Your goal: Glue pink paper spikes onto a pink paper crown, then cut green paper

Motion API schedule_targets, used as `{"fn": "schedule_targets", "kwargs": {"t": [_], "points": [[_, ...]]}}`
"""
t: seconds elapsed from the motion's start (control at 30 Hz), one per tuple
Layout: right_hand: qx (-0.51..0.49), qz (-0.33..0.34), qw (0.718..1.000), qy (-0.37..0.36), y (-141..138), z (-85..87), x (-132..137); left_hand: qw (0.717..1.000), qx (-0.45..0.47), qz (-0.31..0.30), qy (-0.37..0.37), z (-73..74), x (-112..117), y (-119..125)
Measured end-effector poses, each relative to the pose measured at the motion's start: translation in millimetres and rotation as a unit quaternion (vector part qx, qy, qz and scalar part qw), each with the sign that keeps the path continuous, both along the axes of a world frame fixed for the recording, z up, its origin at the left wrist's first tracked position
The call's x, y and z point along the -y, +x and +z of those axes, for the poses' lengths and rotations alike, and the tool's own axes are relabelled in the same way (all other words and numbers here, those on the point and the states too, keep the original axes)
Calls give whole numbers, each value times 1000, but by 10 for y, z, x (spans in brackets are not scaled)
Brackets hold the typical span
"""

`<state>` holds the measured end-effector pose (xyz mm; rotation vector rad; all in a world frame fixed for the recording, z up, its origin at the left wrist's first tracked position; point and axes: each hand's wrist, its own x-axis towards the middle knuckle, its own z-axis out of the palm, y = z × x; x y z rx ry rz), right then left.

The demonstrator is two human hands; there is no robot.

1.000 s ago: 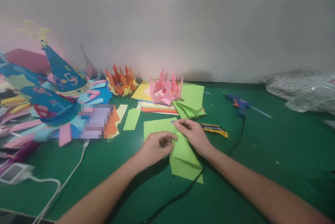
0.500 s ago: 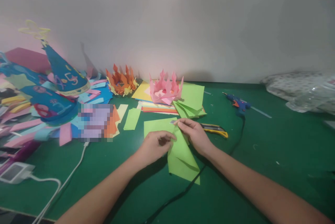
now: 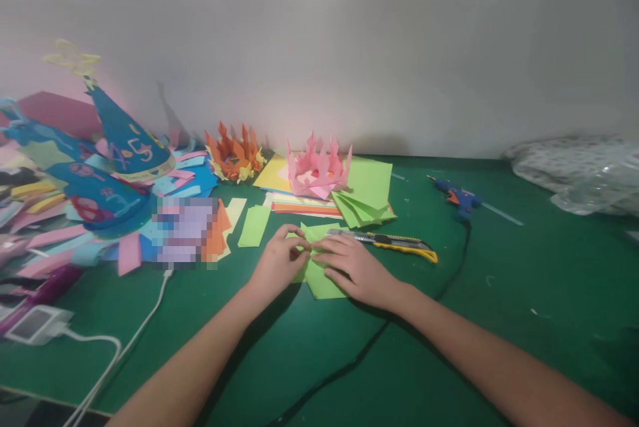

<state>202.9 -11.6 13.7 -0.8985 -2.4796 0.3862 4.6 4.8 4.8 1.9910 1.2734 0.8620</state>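
Note:
A folded light-green paper sheet [image 3: 319,279] lies on the green table [image 3: 499,294] in front of me. My left hand [image 3: 277,261] pinches its left edge with curled fingers. My right hand [image 3: 352,267] lies flat on top of it, fingers stretched to the left and pressing the fold down. The two hands almost touch over the paper. A yellow utility knife [image 3: 394,241] lies just beyond my right hand.
A stack of green sheets [image 3: 367,197], a pink paper crown [image 3: 317,171] and an orange paper crown [image 3: 233,154] stand behind. Blue cone hats [image 3: 124,138] and paper strips crowd the left. A blue glue gun [image 3: 456,197] with black cord lies at the right, a white charger [image 3: 32,324] at the left.
The green sheet has been folded over into a smaller shape. My right hand moved from pinching its top edge to lying flat on it, and my left hand shifted up to the left edge.

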Motion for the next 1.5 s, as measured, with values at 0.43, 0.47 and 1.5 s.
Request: {"fn": "schedule_targets", "kwargs": {"t": [0.43, 0.47, 1.5], "points": [[72, 16, 997, 37, 14, -91, 6, 985, -133, -103, 42, 98, -37, -61], [74, 16, 996, 39, 14, -88, 10, 981, -147, -118, 48, 114, -38, -82], [121, 22, 990, 66, 5, -103, 34, 964, -198, -174, 46, 176, -36, -237]]}}
